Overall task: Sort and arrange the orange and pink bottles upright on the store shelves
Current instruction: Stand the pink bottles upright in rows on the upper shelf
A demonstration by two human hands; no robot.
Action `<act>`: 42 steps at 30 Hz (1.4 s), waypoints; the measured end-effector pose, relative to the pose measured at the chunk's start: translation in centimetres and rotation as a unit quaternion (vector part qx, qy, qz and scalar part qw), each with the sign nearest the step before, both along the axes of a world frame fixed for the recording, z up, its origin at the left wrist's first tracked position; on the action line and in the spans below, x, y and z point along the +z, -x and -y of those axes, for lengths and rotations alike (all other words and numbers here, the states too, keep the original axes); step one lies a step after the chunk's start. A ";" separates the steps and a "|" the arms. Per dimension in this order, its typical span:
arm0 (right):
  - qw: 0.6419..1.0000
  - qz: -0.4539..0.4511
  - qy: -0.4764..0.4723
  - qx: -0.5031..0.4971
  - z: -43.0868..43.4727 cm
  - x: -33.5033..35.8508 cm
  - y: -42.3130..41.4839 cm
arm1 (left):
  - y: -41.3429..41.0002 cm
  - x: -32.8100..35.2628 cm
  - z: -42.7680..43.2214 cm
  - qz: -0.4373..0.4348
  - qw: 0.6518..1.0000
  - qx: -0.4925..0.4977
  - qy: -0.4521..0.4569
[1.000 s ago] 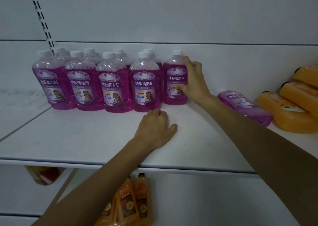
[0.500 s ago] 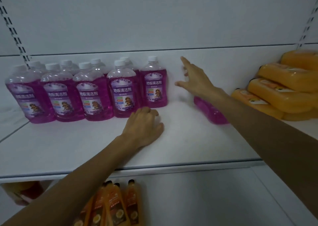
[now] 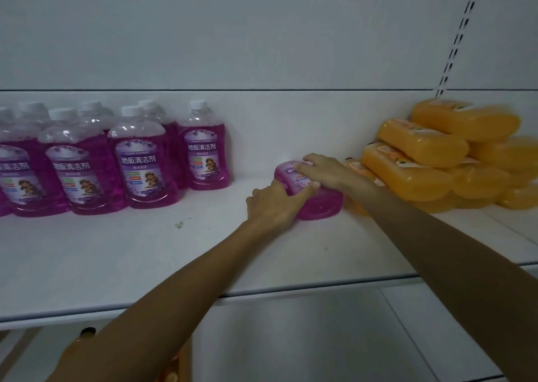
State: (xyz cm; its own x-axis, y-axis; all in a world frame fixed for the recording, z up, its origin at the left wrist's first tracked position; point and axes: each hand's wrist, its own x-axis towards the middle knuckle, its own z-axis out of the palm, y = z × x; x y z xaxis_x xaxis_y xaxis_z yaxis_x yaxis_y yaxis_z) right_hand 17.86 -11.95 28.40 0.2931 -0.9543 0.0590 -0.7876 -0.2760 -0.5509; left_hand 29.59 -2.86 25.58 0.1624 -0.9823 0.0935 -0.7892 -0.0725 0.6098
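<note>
Right hand curled over the top of a pink bottle lying on its side, left hand gripping its near left side, bottle resting on the white shelf, upright pink bottles left of the hands, orange bottles piled on their sides just right of them.

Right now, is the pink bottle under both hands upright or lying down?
Lying down: the pink bottle rests on its side on the shelf.

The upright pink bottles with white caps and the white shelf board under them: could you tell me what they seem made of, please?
Upright pink bottles: clear, glossy plastic, probably; pink liquid and empty shoulders show through. Lying pink bottle: same. White caps: opaque plastic, seemingly. White shelf board: matte, perhaps painted metal; thin front edge.
</note>
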 end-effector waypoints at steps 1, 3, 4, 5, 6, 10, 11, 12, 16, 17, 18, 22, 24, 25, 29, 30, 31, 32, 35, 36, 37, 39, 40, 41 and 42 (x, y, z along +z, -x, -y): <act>1.000 0.000 -0.020 0.005 0.0 -0.1 -0.1 | 0.2 -0.1 0.1 -0.014 1.000 -0.002 0.000; 0.999 0.005 -0.046 0.003 0.1 0.0 -0.2 | 0.3 -0.2 0.1 -0.048 0.999 -0.002 0.005; 0.999 0.010 -0.051 0.004 0.1 0.0 -0.2 | 0.2 -0.2 0.1 -0.078 0.997 -0.005 0.009; 0.999 0.018 -0.051 0.008 0.0 0.0 -0.3 | -0.1 -0.3 0.2 -0.116 0.993 -0.013 0.014; 0.998 0.031 -0.046 0.015 0.0 -0.1 -0.3 | -0.3 -0.4 0.1 -0.158 0.987 -0.025 0.022; 0.983 0.178 0.010 0.046 -0.6 0.0 -0.8 | -1.1 -0.7 -0.7 -0.190 0.972 -0.069 0.119; 0.972 0.229 0.027 0.053 -0.9 0.5 -1.0 | -1.5 -0.4 -1.1 -0.176 0.969 -0.080 0.152; 0.961 0.266 0.048 0.063 -1.1 0.9 -1.3 | -2.0 -0.1 -1.3 -0.163 0.965 -0.093 0.184; 0.942 0.285 0.119 0.128 -2.6 1.7 -3.1 | -4.7 0.0 -2.5 -0.084 0.964 -0.103 0.233; 0.939 0.288 0.126 0.138 -3.1 1.6 -3.6 | -5.3 -0.2 -2.9 -0.069 0.970 -0.094 0.214; 0.937 0.289 0.132 0.144 -3.6 1.5 -4.2 | -5.9 -0.6 -3.2 -0.063 0.974 -0.089 0.199; 0.930 0.284 0.187 0.143 -5.4 0.9 -6.5 | -8.8 -1.8 -4.5 -0.076 0.975 -0.110 0.177; 0.924 0.283 0.199 0.163 -6.3 0.5 -7.6 | -10.6 -2.1 -5.1 -0.069 0.975 -0.112 0.180; 0.922 0.279 0.194 0.185 -6.7 0.5 -8.1 | -11.4 -2.1 -5.5 -0.068 0.975 -0.109 0.181; 0.922 0.236 0.186 0.246 -7.8 0.8 -10.6 | -13.8 -2.1 -7.0 -0.037 0.976 -0.077 0.202; 0.921 0.231 0.197 0.245 -8.0 0.7 -11.3 | -14.4 -2.3 -7.2 -0.019 0.976 -0.064 0.205; 0.919 0.233 0.208 0.241 -8.2 0.5 -12.0 | -15.2 -2.5 -7.5 0.005 0.979 -0.046 0.200; 0.917 0.237 0.216 0.236 -8.2 0.3 -12.6 | -15.9 -2.7 -7.7 0.035 0.981 -0.029 0.190; 0.919 0.233 0.242 0.206 -7.9 -0.2 -13.8 | -17.1 -3.1 -8.4 0.124 0.986 0.022 0.113; 0.921 0.227 0.250 0.194 -7.7 -0.2 -14.2 | -17.0 -3.0 -8.5 0.144 0.985 0.025 0.091; 0.924 0.220 0.254 0.184 -7.4 -0.2 -14.5 | -16.7 -2.9 -8.7 0.161 0.984 0.024 0.076; 0.930 0.207 0.256 0.162 -6.9 -0.3 -15.0 | -16.4 -2.5 -8.9 0.183 0.981 0.022 0.065; 0.935 0.198 0.255 0.150 -6.8 -0.3 -15.1 | -16.3 -2.4 -8.9 0.188 0.980 0.024 0.063; 0.938 0.190 0.255 0.142 -6.6 -0.3 -15.0 | -16.2 -2.3 -9.0 0.191 0.979 0.025 0.061; 0.939 0.185 0.256 0.138 -6.5 -0.3 -14.9 | -16.2 -2.3 -9.0 0.194 0.979 0.026 0.059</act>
